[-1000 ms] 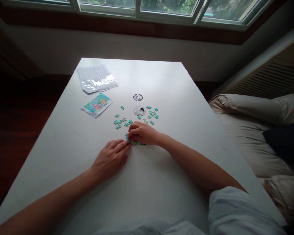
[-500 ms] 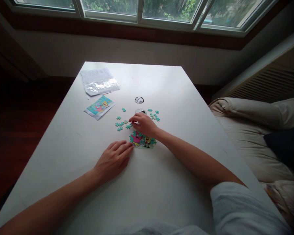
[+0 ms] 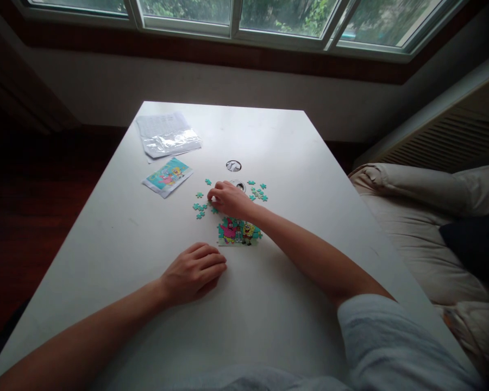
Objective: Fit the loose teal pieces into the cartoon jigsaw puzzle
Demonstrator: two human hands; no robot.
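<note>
The partly built SpongeBob jigsaw puzzle (image 3: 238, 233), pink and yellow figures against teal, lies mid-table with a straight near edge. The left hand (image 3: 198, 271) rests released, palm down, just short of it; the right hand (image 3: 231, 200) bends over loose puzzle pieces (image 3: 196, 207), any grip hidden, and white tabletop (image 3: 321, 184) stretches widely to both sides.

jigsaw puzzle (image 3: 238, 233) on table (image 3: 277, 331)
loose pieces (image 3: 197, 207) lie behind it; farther left, picture card (image 3: 168, 176) lies before plastic bag (image 3: 170, 140)
</note>
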